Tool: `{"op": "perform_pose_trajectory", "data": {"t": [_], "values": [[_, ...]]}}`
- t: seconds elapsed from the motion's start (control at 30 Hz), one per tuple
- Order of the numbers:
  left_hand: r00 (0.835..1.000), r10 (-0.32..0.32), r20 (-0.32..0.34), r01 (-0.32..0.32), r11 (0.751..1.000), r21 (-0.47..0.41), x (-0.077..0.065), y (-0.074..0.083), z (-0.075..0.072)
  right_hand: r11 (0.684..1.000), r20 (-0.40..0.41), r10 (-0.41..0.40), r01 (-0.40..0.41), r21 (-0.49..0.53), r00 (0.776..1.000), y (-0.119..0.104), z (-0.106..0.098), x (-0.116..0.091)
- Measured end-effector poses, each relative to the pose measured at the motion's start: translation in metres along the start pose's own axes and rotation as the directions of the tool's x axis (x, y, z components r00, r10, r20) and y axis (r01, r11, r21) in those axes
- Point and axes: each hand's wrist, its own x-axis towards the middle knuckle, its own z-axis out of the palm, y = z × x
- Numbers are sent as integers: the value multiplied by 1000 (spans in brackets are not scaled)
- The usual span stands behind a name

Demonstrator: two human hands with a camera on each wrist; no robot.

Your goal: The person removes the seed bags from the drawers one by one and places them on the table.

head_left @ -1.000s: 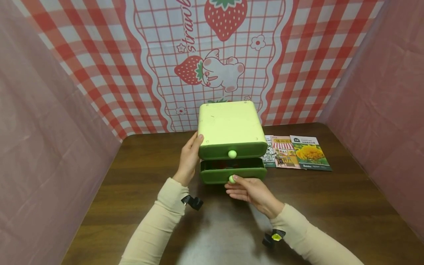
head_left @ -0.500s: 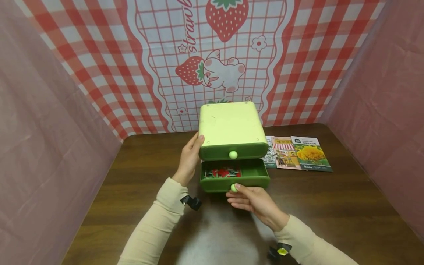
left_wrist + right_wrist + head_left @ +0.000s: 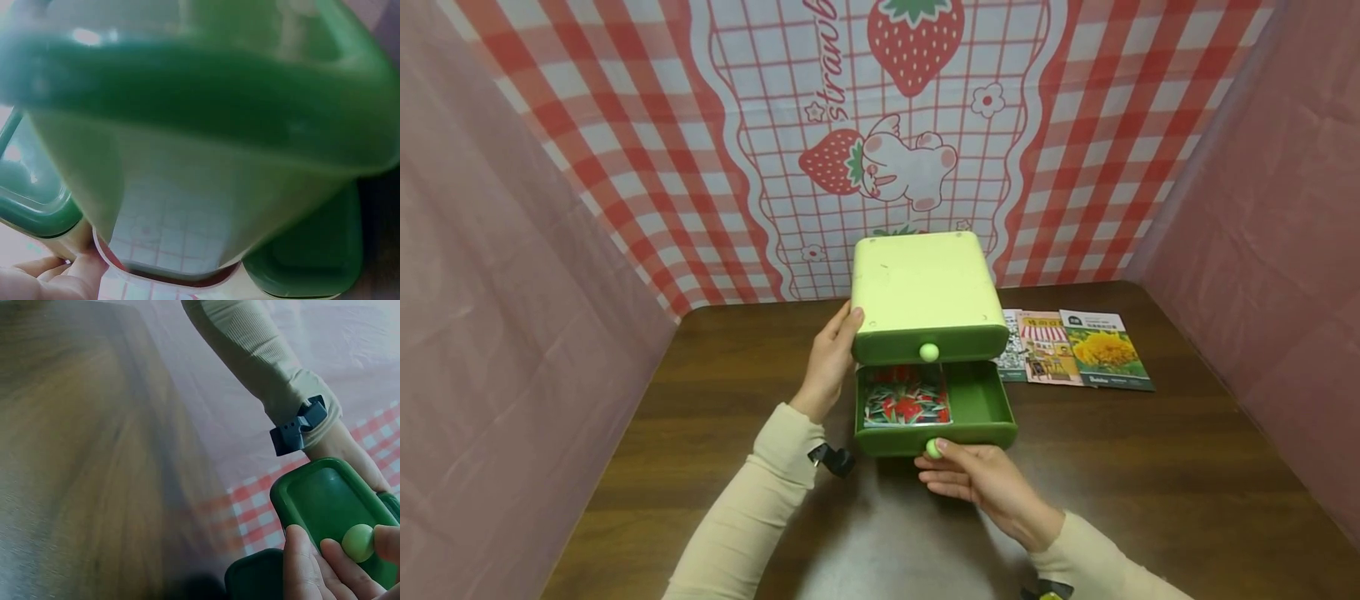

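Observation:
A two-drawer storage box [image 3: 925, 279] with a pale yellow top and green drawer fronts stands at the back of the table. My left hand [image 3: 827, 367] rests against its left side, with the thumb by the upper front corner. Between thumb and fingers, my right hand [image 3: 988, 492] pinches the round light-green knob [image 3: 933, 448] of the lower drawer [image 3: 985, 433]. That drawer is pulled out, and a card or booklet with red flowers [image 3: 906, 398] lies in its left part. The upper drawer [image 3: 887, 344] is closed. The right wrist view shows the pinched knob [image 3: 359, 542] close up.
Right of the box, several overlapping printed booklets [image 3: 1105, 350] lie on the brown wooden table [image 3: 700, 467]. A red checked cloth [image 3: 1090, 167] with strawberries hangs behind. Pink cloths [image 3: 512, 292] line both sides.
My right hand has drawn the lower drawer out toward me, uncovering the red-flower card inside. My left hand has stayed against the box's side.

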Motion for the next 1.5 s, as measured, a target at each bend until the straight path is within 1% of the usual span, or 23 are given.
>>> {"op": "perform_pose_trajectory", "data": {"t": [0.13,0.4,0.73,1.1,1.3,1.5], "values": [[1000,8,6,-8,1000,8,0,-1,0,1000,-3,1,-1,9,1000,4,0,-4],[1000,21,10,-21,1000,14,0,-1,-1,1000,17,-2,1,12,1000,9,1,-10],[1000,13,14,-13,1000,7,0,-2,-1,1000,17,14,-14,16,1000,16,0,-11],[1000,12,13,-12,1000,3,1,-1,-2,999,49,13,-15,45,999,23,-3,-12],[1000,13,23,-13,1000,-9,0,-1,-1,998,37,18,-20,66,999,25,-2,-14],[1000,14,25,-14,1000,13,-1,0,-1,997,55,26,-29,70,998,28,-2,-16]]}}
